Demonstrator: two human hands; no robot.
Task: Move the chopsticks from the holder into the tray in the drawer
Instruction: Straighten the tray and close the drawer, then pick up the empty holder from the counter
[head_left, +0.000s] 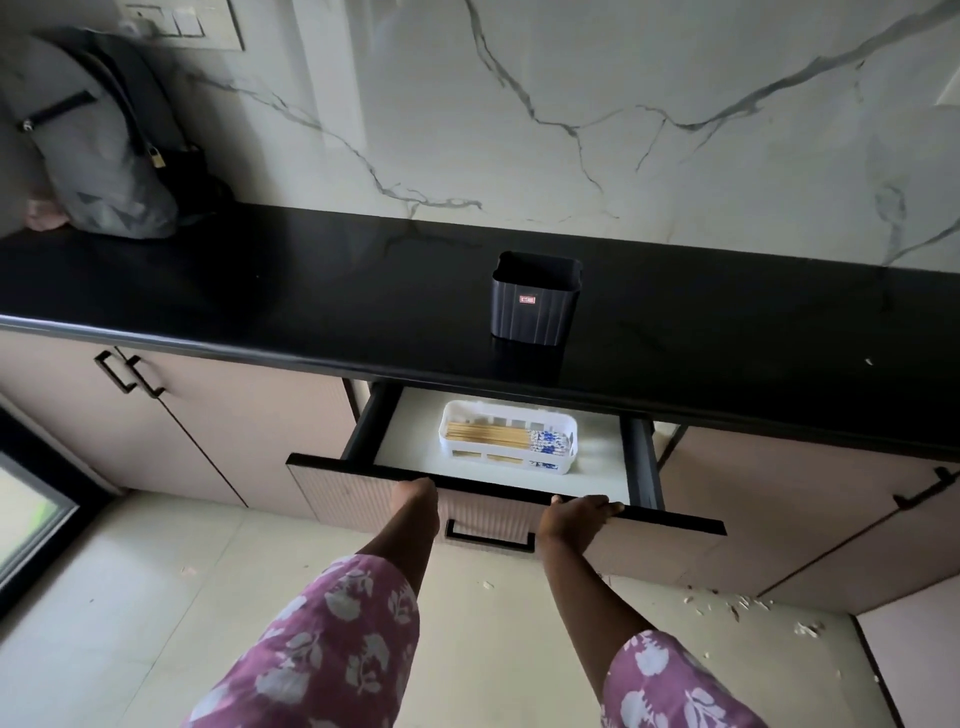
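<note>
A black ribbed holder (535, 300) stands on the black counter; no chopsticks rise above its rim. Below it the drawer (363, 486) is pulled partly out. Inside lies a white slotted tray (457, 410) holding a bundle of wooden chopsticks (493, 436) with blue-and-white patterned ends pointing right. My left hand (415, 491) rests against the drawer front's top edge, fingers bent over it. My right hand (582, 512) grips the same edge further right, fingers curled over the black rim.
A grey backpack (109, 140) leans on the marble wall at the counter's far left. Cabinet doors with black handles (130, 371) flank the drawer. Small scraps litter the tiled floor (737, 605) at the right.
</note>
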